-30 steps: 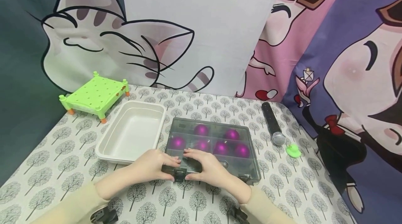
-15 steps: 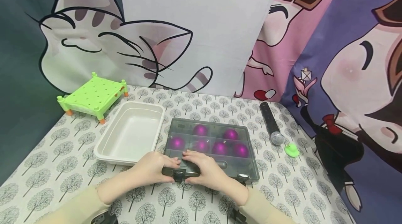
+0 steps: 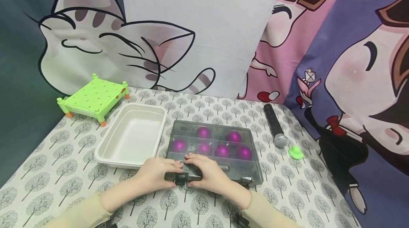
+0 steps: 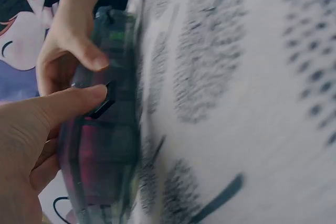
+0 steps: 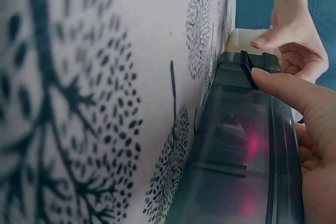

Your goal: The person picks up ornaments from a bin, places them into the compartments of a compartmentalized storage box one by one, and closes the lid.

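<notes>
A smoky clear plastic storage box (image 3: 238, 167) with its lid down lies in front of me. Several purple balls (image 3: 234, 136) show through the lid in its compartments. My left hand (image 3: 156, 174) grips the front edge beside the left latch (image 3: 181, 178), fingers on the lid and thumb low on the front. From the other side of that latch, my right hand (image 3: 211, 173) holds the same edge. In the right wrist view the dark latch (image 5: 249, 69) sticks out at a slant, with the right thumb against it. A second latch (image 3: 246, 181) sits further right on the front.
Left of the box stands a white tray (image 3: 127, 162), with a green perforated stand (image 3: 96, 95) on orange-tipped legs behind it. To the right lie a black microphone (image 3: 273, 121) and a green toy duck (image 3: 296, 152). A cartoon-printed cloth (image 3: 207, 43) hangs behind the table.
The whole head view has slid slightly left. Both hands keep their hold at the left latch, with only small shifts of the fingers and the left forearm.
</notes>
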A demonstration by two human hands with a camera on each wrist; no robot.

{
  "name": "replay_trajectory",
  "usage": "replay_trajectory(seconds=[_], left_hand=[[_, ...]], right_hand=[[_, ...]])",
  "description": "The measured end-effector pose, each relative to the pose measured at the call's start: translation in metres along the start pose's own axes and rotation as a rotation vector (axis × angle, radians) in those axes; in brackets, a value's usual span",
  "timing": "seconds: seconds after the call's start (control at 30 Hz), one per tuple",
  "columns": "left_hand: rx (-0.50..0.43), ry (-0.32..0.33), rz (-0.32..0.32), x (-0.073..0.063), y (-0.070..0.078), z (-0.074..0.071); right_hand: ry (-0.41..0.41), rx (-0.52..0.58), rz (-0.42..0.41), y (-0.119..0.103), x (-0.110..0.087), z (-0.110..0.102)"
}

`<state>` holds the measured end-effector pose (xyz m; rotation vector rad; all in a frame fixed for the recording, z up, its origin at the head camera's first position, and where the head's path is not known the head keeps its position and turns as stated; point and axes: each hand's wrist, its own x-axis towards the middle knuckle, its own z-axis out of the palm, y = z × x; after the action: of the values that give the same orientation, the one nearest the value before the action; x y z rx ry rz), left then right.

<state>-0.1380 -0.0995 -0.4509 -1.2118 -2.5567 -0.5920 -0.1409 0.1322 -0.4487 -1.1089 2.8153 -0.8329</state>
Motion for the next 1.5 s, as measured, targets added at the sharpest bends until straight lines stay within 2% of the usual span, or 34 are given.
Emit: replay_trajectory(seconds=[0.2, 0.33, 0.7, 0.83, 1.13, 1.3, 1.5], left_hand=[[0.044, 0.102, 0.029, -0.002, 0.000, 0.015], [0.085, 0.153, 0.025, 0.000, 0.000, 0.022], [0.127, 0.161, 0.023, 0.004, 0.003, 0.022], [0.125, 0.125, 0.012, 0.004, 0.003, 0.018], [-0.044, -0.062, -0.072, 0.013, 0.001, -0.003], [-0.042, -0.094, -0.070, 0.018, -0.002, -0.007], [-0.043, -0.097, -0.077, 0.020, -0.002, -0.007]], right_hand=[[0.012, 0.006, 0.016, 0.002, 0.000, 0.001], [0.022, 0.001, 0.011, 0.002, 0.000, 0.002], [0.019, 0.024, 0.016, 0.000, 0.001, 0.002], [0.013, 0.021, 0.012, 0.001, 0.001, 0.002], [0.016, 0.018, 0.001, 0.002, 0.001, 0.002], [0.027, 0.029, -0.002, 0.003, 0.002, 0.003], [0.051, 0.035, -0.003, 0.004, 0.003, 0.005]])
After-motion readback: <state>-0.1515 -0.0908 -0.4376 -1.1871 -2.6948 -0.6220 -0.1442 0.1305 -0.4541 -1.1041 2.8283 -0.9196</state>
